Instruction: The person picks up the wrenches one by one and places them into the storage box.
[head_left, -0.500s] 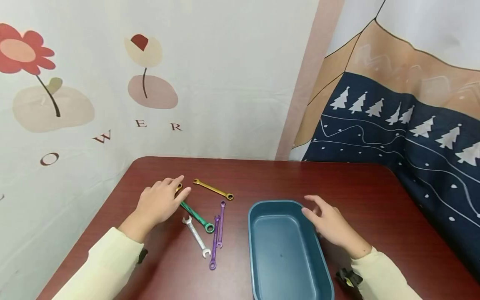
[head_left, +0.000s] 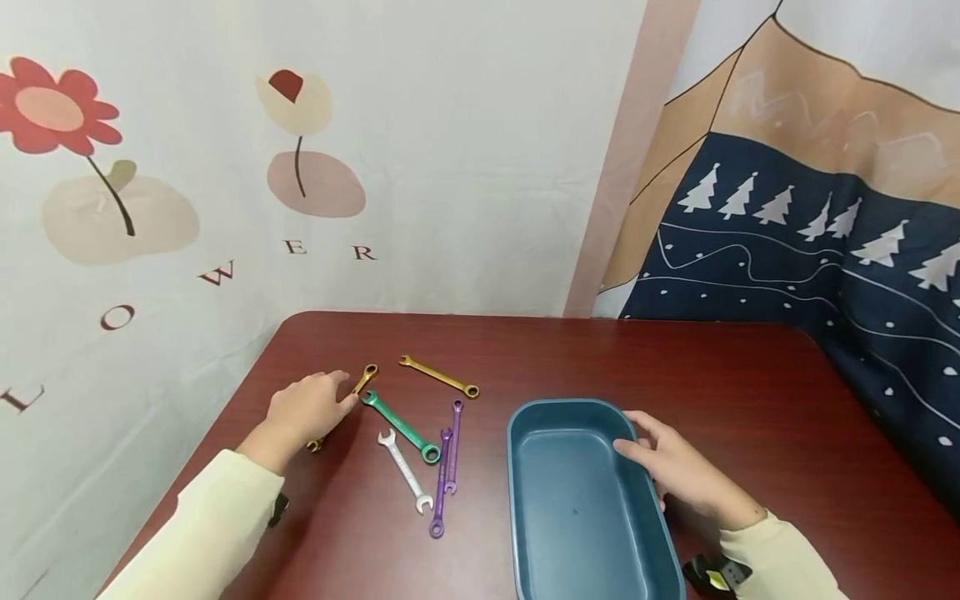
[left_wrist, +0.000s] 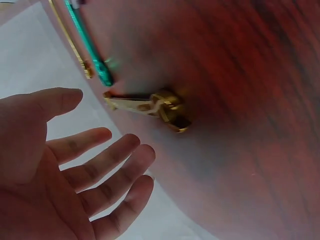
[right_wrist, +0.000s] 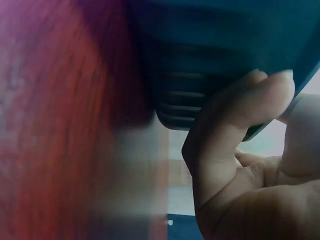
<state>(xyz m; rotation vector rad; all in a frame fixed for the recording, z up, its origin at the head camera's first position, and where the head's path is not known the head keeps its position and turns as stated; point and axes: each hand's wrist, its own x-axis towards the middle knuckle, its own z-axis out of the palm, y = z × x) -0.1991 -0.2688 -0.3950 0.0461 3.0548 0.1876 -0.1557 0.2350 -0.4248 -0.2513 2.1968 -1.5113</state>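
My left hand (head_left: 306, 414) hovers over a gold wrench (head_left: 365, 379), its fingers spread and relaxed with nothing between them. That wrench (left_wrist: 145, 105) lies on the table beyond the fingertips in the left wrist view; in the head view the hand covers its middle. Just right of it lie a green wrench (head_left: 401, 427) and a silver one. My right hand (head_left: 686, 471) grips the right rim of a blue tray (head_left: 592, 517), thumb over the edge. Bent fingers (right_wrist: 267, 100) press the slotted outer wall in the right wrist view.
A second gold wrench (head_left: 439, 377) lies farther back. Two purple wrenches, one (head_left: 438, 492) nearer and one (head_left: 455, 442) behind, lie between the silver wrench (head_left: 406, 472) and the tray. Printed cloth (head_left: 465, 167) hangs behind the reddish-brown table (head_left: 337, 533).
My right hand has come down from above the tray's edge and taken hold of the rim. My left hand has drawn back slightly toward me, uncovering more of the gold wrench.
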